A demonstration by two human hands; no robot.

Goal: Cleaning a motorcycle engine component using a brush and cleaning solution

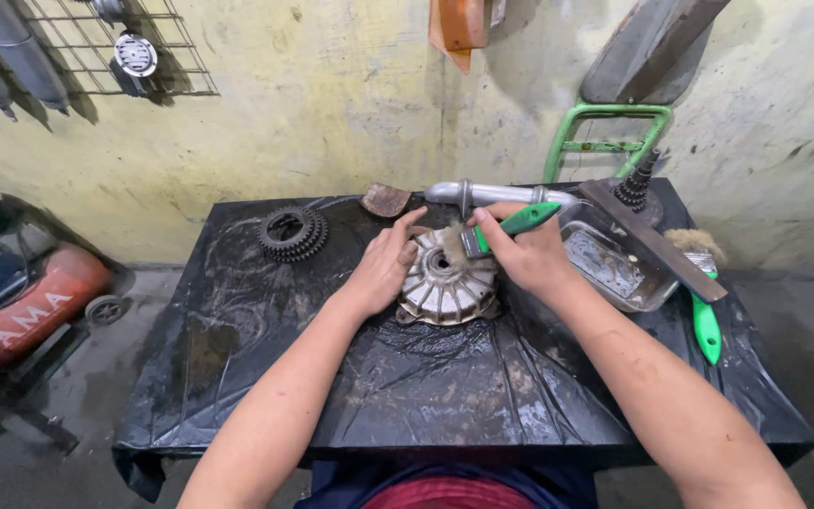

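Hub drum [447,283], ribbed and still grimy, sits mid-bench [237,320]; left hand [383,269] steadies its rim, fingers spread, while right hand [525,254] fingers clamp a green-handled brush [506,228] scrubbing its centre; cleaning looks unfinished.

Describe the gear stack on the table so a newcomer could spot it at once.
Start at the black plastic-covered table against the yellow wall. The gear stack sits at its far left, left of the left hand. Unlike the pale ribbed hub under the hands, it is dark, toothed and untouched.
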